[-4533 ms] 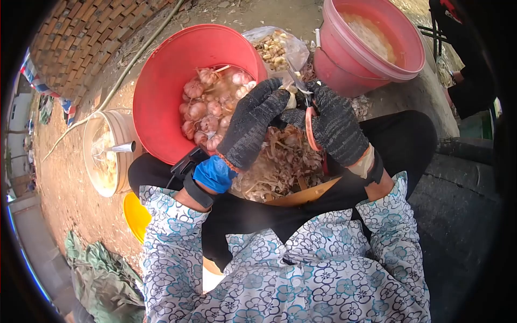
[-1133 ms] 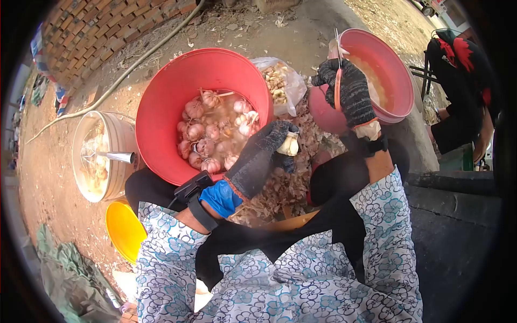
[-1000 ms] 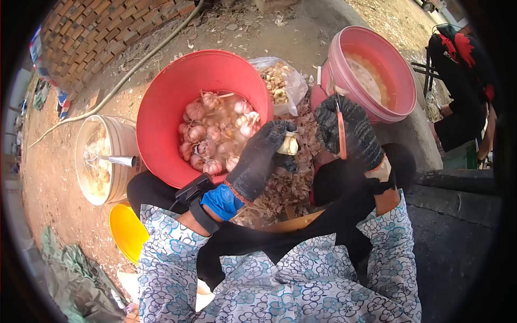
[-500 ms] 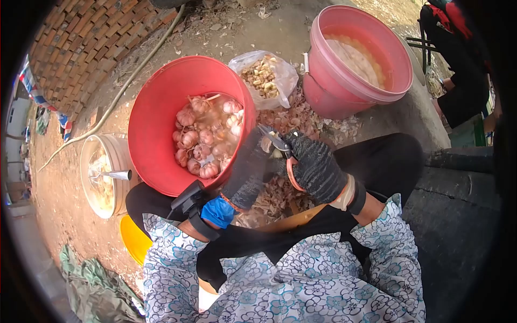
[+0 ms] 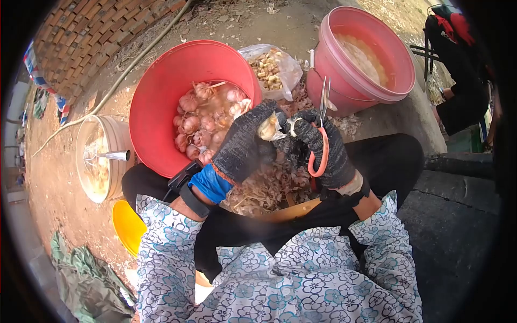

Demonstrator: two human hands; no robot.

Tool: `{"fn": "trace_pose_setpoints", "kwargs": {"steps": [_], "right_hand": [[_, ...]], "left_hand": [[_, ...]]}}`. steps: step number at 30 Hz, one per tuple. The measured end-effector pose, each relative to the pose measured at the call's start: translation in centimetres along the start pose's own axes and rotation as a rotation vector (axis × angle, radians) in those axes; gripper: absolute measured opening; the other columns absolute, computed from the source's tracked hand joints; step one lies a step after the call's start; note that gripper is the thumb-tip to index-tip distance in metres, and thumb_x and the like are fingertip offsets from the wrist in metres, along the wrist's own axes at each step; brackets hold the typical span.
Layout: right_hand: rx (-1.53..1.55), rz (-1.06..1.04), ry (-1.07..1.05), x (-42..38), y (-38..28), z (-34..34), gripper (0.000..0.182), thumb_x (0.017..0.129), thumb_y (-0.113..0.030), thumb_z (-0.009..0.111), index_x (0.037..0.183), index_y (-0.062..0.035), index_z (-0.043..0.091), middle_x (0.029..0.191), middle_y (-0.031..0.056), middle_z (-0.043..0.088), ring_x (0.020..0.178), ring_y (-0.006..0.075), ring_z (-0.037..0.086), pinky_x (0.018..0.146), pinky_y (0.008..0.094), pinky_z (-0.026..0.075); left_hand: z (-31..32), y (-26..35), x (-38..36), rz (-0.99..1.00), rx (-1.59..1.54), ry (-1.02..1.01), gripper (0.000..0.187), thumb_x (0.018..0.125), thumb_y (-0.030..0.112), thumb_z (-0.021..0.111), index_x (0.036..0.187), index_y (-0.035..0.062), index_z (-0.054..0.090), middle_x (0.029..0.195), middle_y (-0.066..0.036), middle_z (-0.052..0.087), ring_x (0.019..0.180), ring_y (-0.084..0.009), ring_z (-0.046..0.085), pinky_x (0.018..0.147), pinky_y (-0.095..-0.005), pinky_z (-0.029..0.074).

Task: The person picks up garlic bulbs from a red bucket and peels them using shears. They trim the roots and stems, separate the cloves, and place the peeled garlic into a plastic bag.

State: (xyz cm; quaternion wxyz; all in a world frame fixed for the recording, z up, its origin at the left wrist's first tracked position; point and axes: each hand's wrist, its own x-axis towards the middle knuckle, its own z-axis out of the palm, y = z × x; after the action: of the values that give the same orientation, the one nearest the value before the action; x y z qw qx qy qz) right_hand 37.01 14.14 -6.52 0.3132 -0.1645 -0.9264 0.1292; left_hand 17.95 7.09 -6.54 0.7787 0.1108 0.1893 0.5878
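Dark knit gloves cover both of my hands. My left hand (image 5: pixel 245 142) holds a partly peeled garlic piece (image 5: pixel 269 127) between thumb and fingers, right of the red bucket. Against the garlic's right side, my right hand (image 5: pixel 326 151) pinches a bit of pale skin. Scissors (image 5: pixel 319 153) with orange handles are also held in my right hand, their blades pointing up and apart. Below my hands lies a heap of garlic skins and stalks (image 5: pixel 264 191). The red bucket (image 5: pixel 161 91) holds several whole garlic bulbs (image 5: pixel 189 125) in water.
Behind my hands are a bag of peeled cloves (image 5: pixel 291 70) and a pink bucket (image 5: pixel 336 89). At left stand a white bucket (image 5: pixel 119 167) with a metal tool and a yellow container (image 5: pixel 128 229). A person in dark clothes (image 5: pixel 463 102) is at the right edge.
My left hand has turned and risen, bringing the garlic piece into clear view. The scissors have swung from pointing left at the garlic to pointing up, and my right fingers now pinch the skin.
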Motion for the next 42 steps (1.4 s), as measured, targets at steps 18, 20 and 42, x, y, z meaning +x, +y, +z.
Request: {"fn": "trace_pose_setpoints", "kwargs": {"steps": [18, 20, 42], "right_hand": [[1.812, 1.098, 0.201, -1.2, 2.3, 1.6, 0.033, 0.086, -0.003, 0.049, 0.119, -0.0032, 0.048, 0.102, 0.0069, 0.058, 0.085, 0.0115, 0.057, 0.076, 0.0201, 0.047], [0.891, 0.430, 0.070, -0.5, 1.8, 1.4, 0.045, 0.080, 0.007, 0.048, 0.124, -0.0030, 0.044, 0.114, 0.0115, 0.053, 0.099, 0.0170, 0.053, 0.089, 0.0269, 0.041], [0.209, 0.221, 0.054, -1.4, 0.2, 1.1, 0.027, 0.076, 0.001, 0.049, 0.102, 0.0049, 0.053, 0.086, 0.0207, 0.057, 0.077, 0.0342, 0.058, 0.069, 0.0379, 0.046]], "left_hand": [[2.8, -0.2, 0.4, 0.045, 0.911, 0.173, 0.031, 0.084, 0.017, 0.057, 0.109, -0.0004, 0.057, 0.089, -0.002, 0.062, 0.078, -0.0063, 0.056, 0.071, -0.0204, 0.045], [2.7, -0.1, 0.2, -0.002, 0.899, 0.176, 0.030, 0.084, 0.017, 0.058, 0.108, -0.0009, 0.057, 0.090, -0.002, 0.062, 0.078, -0.0067, 0.056, 0.072, -0.0208, 0.045], [3.0, -1.8, 0.0, 0.223, 0.714, 0.428, 0.026, 0.082, 0.014, 0.060, 0.101, -0.0032, 0.059, 0.083, -0.004, 0.062, 0.066, -0.0073, 0.056, 0.058, -0.0201, 0.045]]}}
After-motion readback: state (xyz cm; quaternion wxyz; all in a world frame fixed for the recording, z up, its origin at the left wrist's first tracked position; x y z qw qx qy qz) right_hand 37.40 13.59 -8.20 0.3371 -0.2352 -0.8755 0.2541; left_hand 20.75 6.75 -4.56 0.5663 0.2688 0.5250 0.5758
